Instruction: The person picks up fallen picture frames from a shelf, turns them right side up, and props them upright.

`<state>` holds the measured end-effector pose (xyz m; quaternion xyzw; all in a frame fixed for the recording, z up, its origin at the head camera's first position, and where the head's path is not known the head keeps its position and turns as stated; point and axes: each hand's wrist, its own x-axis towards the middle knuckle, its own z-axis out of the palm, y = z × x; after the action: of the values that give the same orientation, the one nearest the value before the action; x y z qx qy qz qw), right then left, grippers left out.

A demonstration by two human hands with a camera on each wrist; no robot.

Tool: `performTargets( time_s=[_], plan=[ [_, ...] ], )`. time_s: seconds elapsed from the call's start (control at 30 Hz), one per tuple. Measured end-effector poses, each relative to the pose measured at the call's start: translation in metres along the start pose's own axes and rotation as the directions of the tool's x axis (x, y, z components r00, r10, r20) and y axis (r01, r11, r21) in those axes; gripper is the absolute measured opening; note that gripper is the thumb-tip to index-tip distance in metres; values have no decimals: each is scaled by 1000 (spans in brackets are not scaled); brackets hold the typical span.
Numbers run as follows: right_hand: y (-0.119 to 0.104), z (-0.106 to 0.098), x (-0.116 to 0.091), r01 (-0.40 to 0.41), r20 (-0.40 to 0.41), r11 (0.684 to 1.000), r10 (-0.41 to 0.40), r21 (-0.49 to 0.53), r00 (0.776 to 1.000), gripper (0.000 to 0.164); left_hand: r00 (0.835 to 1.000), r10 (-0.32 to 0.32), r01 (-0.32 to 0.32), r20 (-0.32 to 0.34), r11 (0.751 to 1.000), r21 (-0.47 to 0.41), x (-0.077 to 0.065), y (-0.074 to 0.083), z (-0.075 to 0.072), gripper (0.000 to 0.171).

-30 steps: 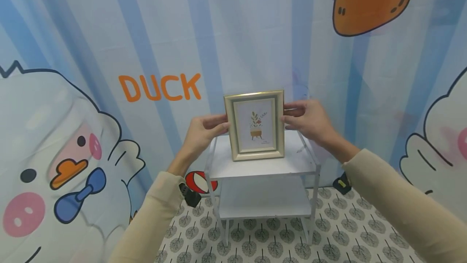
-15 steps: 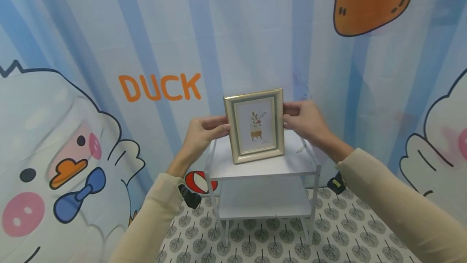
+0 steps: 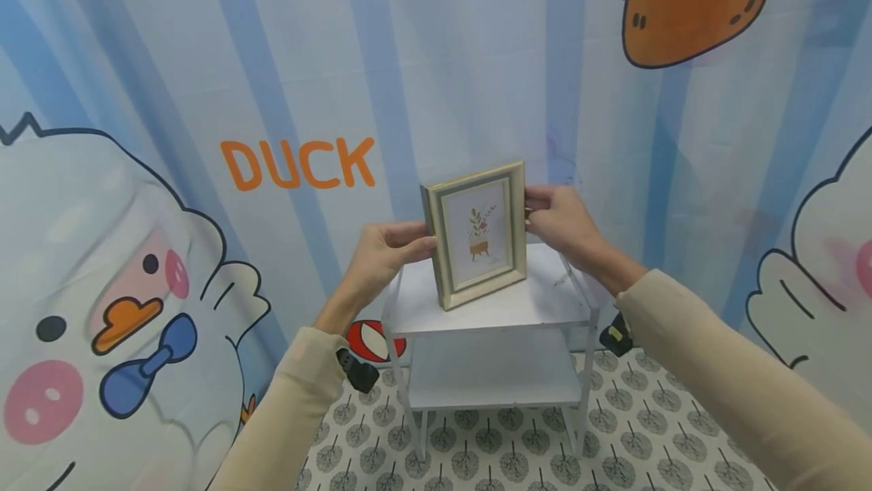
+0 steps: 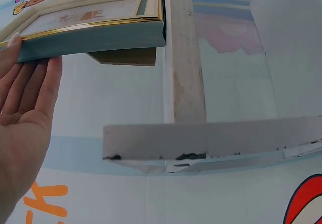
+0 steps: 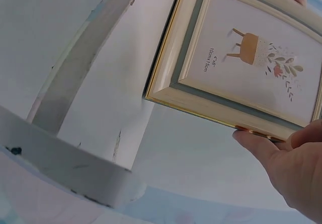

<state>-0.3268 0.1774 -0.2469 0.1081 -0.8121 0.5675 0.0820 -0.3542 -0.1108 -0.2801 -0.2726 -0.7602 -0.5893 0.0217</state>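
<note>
A gold-rimmed picture frame with a plant print stands upright on the white shelf's top board, turned at an angle. My left hand grips its left edge, thumb at the front and fingers behind. On the opposite edge, my right hand holds the frame. In the left wrist view the left hand lies along the frame's greenish side, and part of a brown back stand shows behind. The right wrist view shows the right hand's fingertips against the frame's edge.
The shelf has a lower board and thin metal legs. Behind it hangs a striped blue curtain with cartoon ducks. A tree-patterned floor lies below. Black cameras sit on both wrists.
The picture frame has turned: its right side swung back and its left side came nearer, so the left side face now shows. My right hand moved slightly left with it.
</note>
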Motion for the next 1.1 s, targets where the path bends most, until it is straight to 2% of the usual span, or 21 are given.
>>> performTargets(
  time_s=[0.1,0.33,0.53,0.7,1.1],
  plan=[
    [0,1,4,-8,0,1000,8,16,1000,75,1000,-3,2,20,999,39,-4,4,3,43],
    [3,4,15,-5,14,999,4,37,1000,76,998,45,-48,33,994,93,-8,13,17,33],
    [7,4,23,21,51,994,-27,110,998,76,994,112,-112,3,985,133,-10,19,34,27],
    [10,6,31,49,90,992,-60,116,994,76,984,177,-172,-21,973,151,-10,23,50,24],
    [19,8,46,61,87,985,-75,160,993,75,971,215,-186,-104,954,234,-6,34,79,27]
  ],
)
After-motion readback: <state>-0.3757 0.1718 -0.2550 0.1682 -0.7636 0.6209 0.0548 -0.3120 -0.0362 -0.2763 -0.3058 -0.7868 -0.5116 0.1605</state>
